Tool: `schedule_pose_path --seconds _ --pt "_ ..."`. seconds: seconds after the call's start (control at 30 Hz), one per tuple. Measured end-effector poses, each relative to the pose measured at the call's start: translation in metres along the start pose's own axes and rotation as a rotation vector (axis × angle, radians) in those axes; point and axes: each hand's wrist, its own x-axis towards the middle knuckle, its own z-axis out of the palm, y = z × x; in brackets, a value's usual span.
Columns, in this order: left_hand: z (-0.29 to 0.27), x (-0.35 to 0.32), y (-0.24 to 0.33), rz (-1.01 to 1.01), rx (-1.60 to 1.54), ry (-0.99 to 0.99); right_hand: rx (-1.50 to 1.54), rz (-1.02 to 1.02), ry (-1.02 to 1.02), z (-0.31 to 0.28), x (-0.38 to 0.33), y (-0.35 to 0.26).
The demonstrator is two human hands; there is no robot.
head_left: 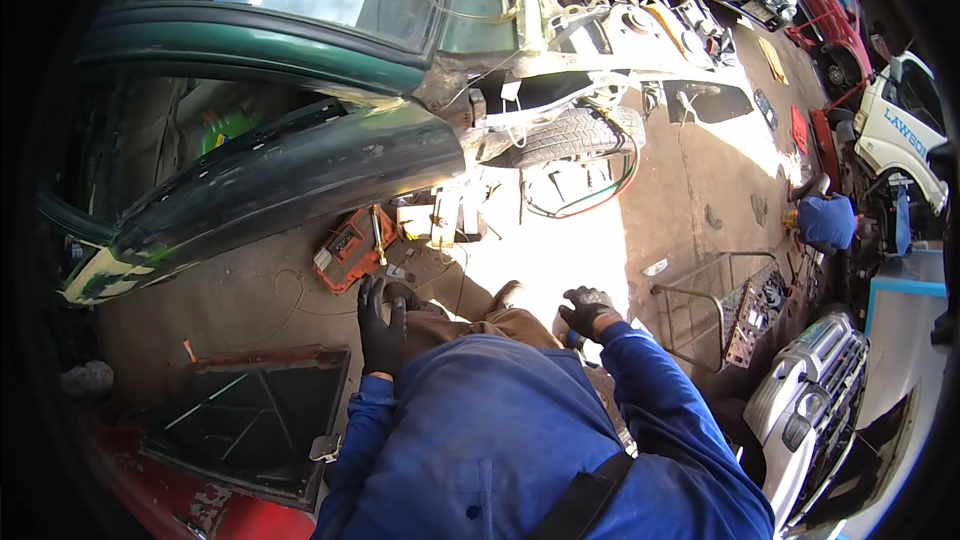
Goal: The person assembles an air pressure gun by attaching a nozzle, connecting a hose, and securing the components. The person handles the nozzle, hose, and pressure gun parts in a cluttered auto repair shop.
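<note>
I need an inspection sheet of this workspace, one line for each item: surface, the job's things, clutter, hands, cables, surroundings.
Surface: concrete floor, dusty, half in shade and half in strong sun.
Job's things: orange tool case lies open on the floor ahead of the left hand; small parts beside it are too small to tell.
Clutter: detached window frame on a red panel at lower left; wire basket at right.
Hands: left hand in a black glove, near the knee; right hand gloved, fingers curled, what it holds is hidden.
Cables: red and green hoses loop on the floor below the tyre.
Surroundings: green car door hangs open; another person in blue crouches at far right.
</note>
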Motion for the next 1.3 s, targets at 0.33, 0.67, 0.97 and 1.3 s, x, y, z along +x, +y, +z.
schedule_pose_path --seconds 0.33,0.67,0.97,1.3 --pt "0.025 0.169 0.198 0.669 0.433 0.362 0.899 0.706 0.239 0.205 -0.084 0.277" --pt "0.021 0.294 0.224 0.484 1.038 0.723 1.341 0.670 0.517 0.271 -0.048 0.206" --pt "0.024 0.292 0.226 0.415 1.047 0.701 1.263 0.533 0.591 0.146 0.017 0.264" --pt "0.026 0.289 0.243 0.094 1.179 0.529 0.811 0.052 0.570 -0.117 0.108 0.292"
